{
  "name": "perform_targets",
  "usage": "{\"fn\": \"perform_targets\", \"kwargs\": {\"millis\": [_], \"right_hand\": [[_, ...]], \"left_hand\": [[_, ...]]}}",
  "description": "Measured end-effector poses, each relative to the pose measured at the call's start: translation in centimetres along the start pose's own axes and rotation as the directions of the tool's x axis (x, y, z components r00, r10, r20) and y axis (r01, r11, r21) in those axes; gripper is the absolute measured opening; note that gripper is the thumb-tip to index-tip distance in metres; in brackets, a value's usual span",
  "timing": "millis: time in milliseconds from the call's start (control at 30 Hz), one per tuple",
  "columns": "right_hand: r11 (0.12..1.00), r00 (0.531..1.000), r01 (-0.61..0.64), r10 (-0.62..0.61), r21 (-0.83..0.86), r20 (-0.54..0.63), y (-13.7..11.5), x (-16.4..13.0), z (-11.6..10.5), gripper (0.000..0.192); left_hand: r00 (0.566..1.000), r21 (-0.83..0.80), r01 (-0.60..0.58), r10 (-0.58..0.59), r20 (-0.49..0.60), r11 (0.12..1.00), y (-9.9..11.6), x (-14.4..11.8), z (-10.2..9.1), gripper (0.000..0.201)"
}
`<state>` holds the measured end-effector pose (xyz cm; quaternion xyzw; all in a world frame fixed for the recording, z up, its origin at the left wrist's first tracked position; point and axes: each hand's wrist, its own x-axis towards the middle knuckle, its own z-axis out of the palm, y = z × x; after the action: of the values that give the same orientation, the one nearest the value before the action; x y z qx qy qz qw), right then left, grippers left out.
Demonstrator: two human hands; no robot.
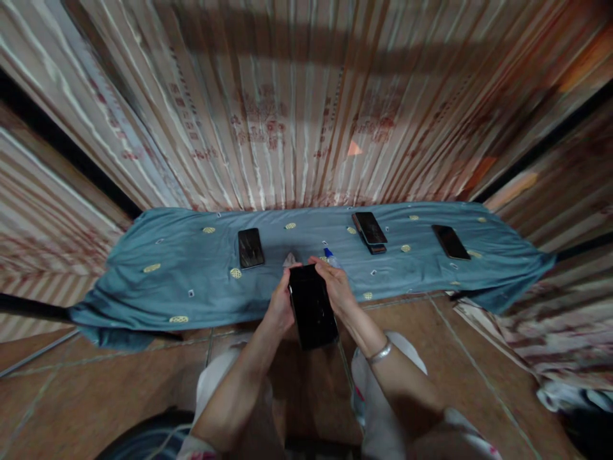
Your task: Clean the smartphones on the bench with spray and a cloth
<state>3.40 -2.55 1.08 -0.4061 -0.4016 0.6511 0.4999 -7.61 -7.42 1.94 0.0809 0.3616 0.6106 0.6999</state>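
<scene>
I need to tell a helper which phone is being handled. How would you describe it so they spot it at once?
Find the blue cloth spread along the wall. At its near edge, both hands grip one dark phone, left hand and right hand. It alone is lifted; the others lie flat on the cloth.

Dim, warm indoor light; broad shadow band across upper backdrop; strong fisheye stretching and smear toward edges; centre sharper.

A small blue-capped bottle [330, 257] and a pale crumpled scrap [289, 259] are largely hidden behind the raised black rectangular phone [313, 306]; neither can be identified.
</scene>
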Motion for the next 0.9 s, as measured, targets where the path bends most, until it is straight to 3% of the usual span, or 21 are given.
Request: {"fn": "perform_targets", "kwargs": {"millis": [200, 367, 633, 733, 900], "right_hand": [[0.999, 1.0, -0.024, 0.024, 0.047, -0.004, -0.3, 0.6, 0.3, 0.029], [0.989, 0.996, -0.091, 0.088, 0.119, 0.031, -0.3, 0.9, 0.5, 0.031], [0.989, 0.996, -0.082, 0.078, 0.121, 0.036, 0.8, 0.8, 1.4, 0.03], [0.99, 0.997, -0.073, 0.069, 0.122, 0.04, 1.0, 0.9, 1.3, 0.028], [0.974, 0.991, -0.137, 0.132, 0.18, 0.037, 1.2, 1.4, 1.0, 0.03]], "left_hand": [[0.995, -0.019, -0.101, 0.101, 0.007, 0.995, 0.7, 0.1, 0.4, 0.022], [0.975, 0.025, -0.217, 0.215, 0.057, 0.976, 0.4, 0.3, 0.3, 0.029], [0.985, -0.084, -0.17, 0.17, -0.004, 0.982, 0.5, 0.7, 0.1, 0.026], [0.985, -0.067, -0.168, 0.166, -0.041, 0.983, 0.8, 0.4, 0.4, 0.024], [0.978, 0.006, -0.208, 0.208, 0.006, 0.978, 0.4, 0.2, 0.8, 0.031]]}}
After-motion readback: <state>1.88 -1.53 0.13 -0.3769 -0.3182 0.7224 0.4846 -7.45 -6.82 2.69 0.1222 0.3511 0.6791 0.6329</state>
